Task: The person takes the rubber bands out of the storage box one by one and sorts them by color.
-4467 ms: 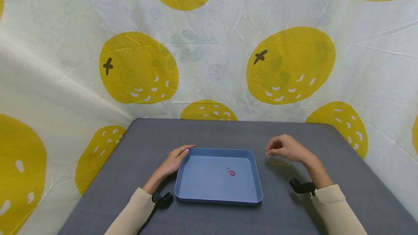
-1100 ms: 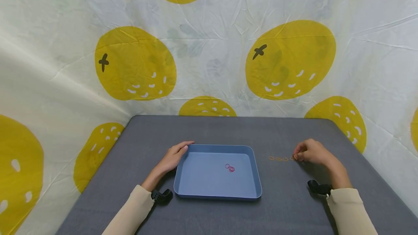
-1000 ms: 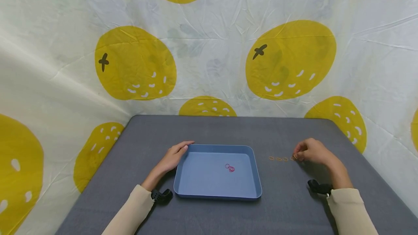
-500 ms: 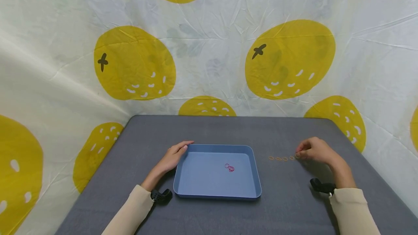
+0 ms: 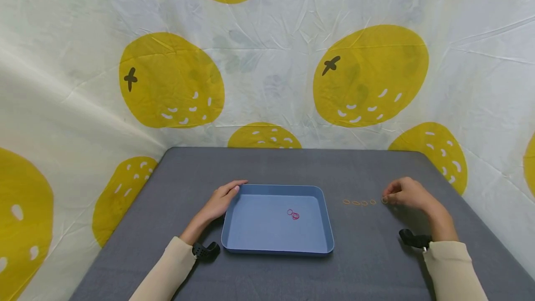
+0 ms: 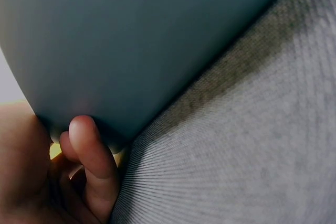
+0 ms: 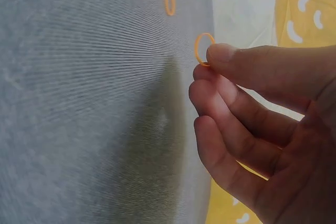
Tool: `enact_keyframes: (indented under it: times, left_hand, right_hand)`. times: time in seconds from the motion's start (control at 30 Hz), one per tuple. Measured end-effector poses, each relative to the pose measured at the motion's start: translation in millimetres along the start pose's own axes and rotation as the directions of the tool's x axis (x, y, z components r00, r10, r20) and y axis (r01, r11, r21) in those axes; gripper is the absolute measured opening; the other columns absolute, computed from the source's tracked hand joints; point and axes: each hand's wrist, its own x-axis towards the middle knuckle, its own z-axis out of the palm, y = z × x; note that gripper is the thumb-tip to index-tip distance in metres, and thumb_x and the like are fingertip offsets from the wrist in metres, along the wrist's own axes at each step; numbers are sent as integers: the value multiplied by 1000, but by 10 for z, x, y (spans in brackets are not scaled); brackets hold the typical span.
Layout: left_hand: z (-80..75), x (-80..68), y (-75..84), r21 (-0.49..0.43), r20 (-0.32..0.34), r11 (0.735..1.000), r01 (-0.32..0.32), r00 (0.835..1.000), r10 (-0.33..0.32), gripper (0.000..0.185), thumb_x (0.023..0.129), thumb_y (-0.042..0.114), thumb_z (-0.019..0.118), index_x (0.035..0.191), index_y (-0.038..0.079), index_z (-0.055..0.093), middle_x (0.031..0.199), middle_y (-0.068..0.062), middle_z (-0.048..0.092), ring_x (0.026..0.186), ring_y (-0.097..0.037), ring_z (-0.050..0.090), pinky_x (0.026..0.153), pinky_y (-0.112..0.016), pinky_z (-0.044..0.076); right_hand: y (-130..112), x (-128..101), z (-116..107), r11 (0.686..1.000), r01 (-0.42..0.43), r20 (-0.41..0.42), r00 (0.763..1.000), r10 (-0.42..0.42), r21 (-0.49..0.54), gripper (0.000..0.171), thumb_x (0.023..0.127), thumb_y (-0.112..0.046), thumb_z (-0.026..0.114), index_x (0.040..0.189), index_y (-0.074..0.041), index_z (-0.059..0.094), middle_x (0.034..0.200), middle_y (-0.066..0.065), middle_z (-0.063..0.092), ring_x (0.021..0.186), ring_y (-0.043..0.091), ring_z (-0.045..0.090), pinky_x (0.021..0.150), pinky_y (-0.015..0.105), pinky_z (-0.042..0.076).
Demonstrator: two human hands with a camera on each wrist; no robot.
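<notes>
At the end of a row of several small orange rubber bands (image 5: 364, 203) on the table, my right hand (image 5: 411, 194) pinches an orange rubber band (image 7: 198, 49) between thumb and fingertips. In the right wrist view it stands upright as an open loop, with another orange rubber band (image 7: 169, 2) lying beyond it on the cloth. My left hand (image 5: 219, 202) grips the far left corner of a blue tray (image 5: 251, 241). Close up in the left wrist view, curled fingers (image 6: 86, 142) touch the tray's outer wall. Several red rubber bands (image 5: 295, 216) lie together inside the tray.
A grey cloth (image 5: 276, 275) covers the table. Behind it and at the sides hangs a white curtain (image 5: 267, 92) printed with large yellow fruit. Each wrist carries a black camera (image 5: 414, 238).
My right hand has gone rightward along the row; a fourth orange rubber band now lies there and the pinched one has been drawn away from it. The left hand has stayed on the tray.
</notes>
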Motion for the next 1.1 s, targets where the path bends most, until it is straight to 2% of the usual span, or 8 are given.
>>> enact_keyframes:
  times: [0.63, 1.1]
  left_hand:
    - [5, 2, -13, -6, 2, 1000, 16, 1000, -16, 41, 113, 33, 43, 149, 20, 57, 153, -9, 57, 145, -34, 49, 119, -60, 36]
    - [8, 0, -3, -3, 4, 1000, 13, 1000, -13, 40, 113, 32, 43, 149, 21, 57, 153, -7, 57, 146, -33, 49, 119, -60, 36]
  right_hand:
    - [35, 60, 132, 999, -47, 11, 999, 48, -9, 6, 88, -5, 71, 87, -4, 76, 75, -1, 67, 65, 4, 53, 58, 22, 46]
    - [6, 38, 92, 998, -57, 16, 998, 57, 7, 9, 91, -8, 73, 93, -1, 78, 79, 2, 71, 68, 6, 57, 60, 23, 50]
